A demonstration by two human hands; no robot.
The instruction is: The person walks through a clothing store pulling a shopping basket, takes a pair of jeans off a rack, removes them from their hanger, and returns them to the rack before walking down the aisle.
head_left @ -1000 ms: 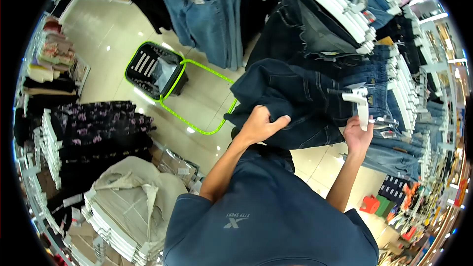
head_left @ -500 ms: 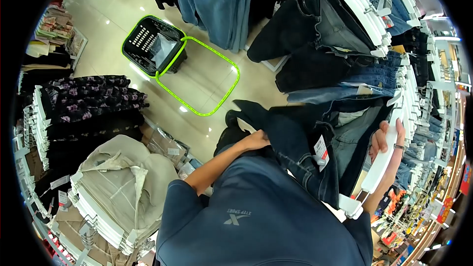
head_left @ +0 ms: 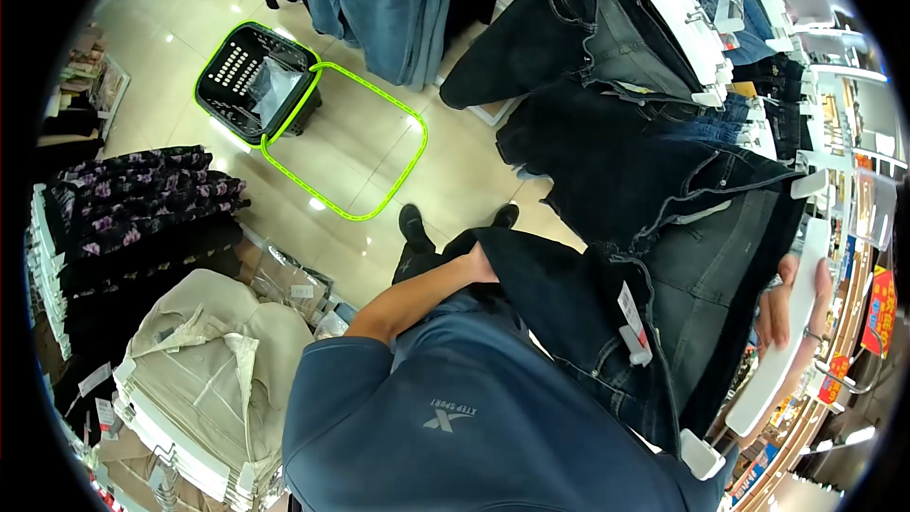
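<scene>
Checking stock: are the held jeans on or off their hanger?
On: the hanger grips the jeans at the waist with both clips.

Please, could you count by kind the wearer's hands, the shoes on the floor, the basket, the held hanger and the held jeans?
Left hand and right hand: 2
Black shoes: 2
Basket: 1
Held hanger: 1
Held jeans: 1
Total: 7

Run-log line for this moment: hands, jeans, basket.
left hand: holding dark jeans; right hand: gripping white hanger; jeans: clipped to hanger, tag showing; basket: on floor
</scene>
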